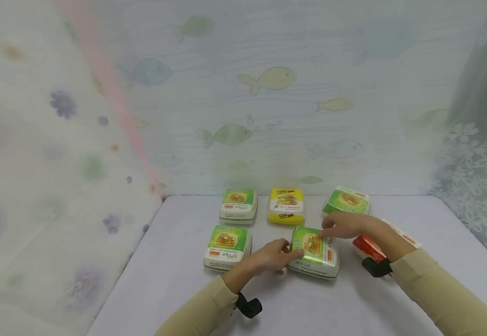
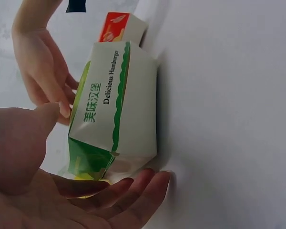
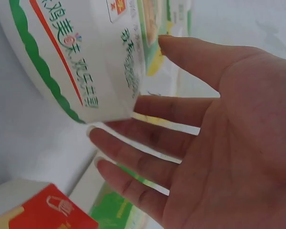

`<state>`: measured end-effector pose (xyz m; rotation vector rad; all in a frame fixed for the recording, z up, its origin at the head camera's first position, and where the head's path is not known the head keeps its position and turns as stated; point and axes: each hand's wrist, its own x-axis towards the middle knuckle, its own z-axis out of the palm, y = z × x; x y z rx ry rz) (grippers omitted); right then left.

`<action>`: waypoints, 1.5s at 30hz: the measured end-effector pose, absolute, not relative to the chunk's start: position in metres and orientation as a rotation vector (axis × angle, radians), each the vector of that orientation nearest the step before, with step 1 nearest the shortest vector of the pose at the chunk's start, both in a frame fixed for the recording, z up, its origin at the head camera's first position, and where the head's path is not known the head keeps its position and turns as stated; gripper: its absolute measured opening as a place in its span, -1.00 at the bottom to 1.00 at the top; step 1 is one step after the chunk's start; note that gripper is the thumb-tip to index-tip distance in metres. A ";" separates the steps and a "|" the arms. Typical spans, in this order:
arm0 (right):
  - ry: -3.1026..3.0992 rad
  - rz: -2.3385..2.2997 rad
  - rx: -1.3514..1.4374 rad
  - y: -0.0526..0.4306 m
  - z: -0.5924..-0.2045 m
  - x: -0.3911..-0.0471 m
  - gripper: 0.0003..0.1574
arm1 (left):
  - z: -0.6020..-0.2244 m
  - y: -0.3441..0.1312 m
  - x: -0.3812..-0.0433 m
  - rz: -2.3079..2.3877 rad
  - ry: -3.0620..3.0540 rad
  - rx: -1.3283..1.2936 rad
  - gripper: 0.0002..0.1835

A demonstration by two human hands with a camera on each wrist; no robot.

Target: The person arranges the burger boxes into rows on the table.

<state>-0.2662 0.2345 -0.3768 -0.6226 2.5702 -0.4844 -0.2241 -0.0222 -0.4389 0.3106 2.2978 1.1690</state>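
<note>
Burger box (image 1: 314, 255) sits on the white table (image 1: 310, 310) between both hands — left hand (image 1: 272, 256) at its left side, right hand (image 1: 344, 225) by its far right corner. Both loosely spread, neither gripping. Yellow box (image 1: 286, 207) behind, red box (image 1: 368, 247) to the right — another green box (image 1: 228, 247) left
</note>
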 end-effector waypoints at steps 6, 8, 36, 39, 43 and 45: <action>2.553 -0.483 -0.625 0.233 -0.384 -0.267 -0.50 | -0.439 -0.025 -0.222 1.191 2.283 0.341 -0.38; 2.543 -0.485 -0.598 0.235 -0.386 -0.266 -0.53 | -0.439 -0.028 -0.224 1.202 2.288 0.345 -0.41; 2.407 -0.684 -0.464 0.233 -0.393 -0.257 -0.61 | -0.445 -0.035 -0.234 1.242 2.346 0.220 -0.32; 2.401 -0.721 -0.453 0.234 -0.395 -0.255 -0.59 | -0.446 -0.035 -0.235 1.252 2.336 0.193 -0.34; 2.395 -0.778 -0.430 0.233 -0.398 -0.252 -0.59 | -0.447 -0.033 -0.234 1.311 2.282 0.198 -0.39; 2.381 -0.825 -0.413 0.232 -0.398 -0.250 -0.59 | -0.446 -0.033 -0.233 1.326 2.263 0.207 -0.41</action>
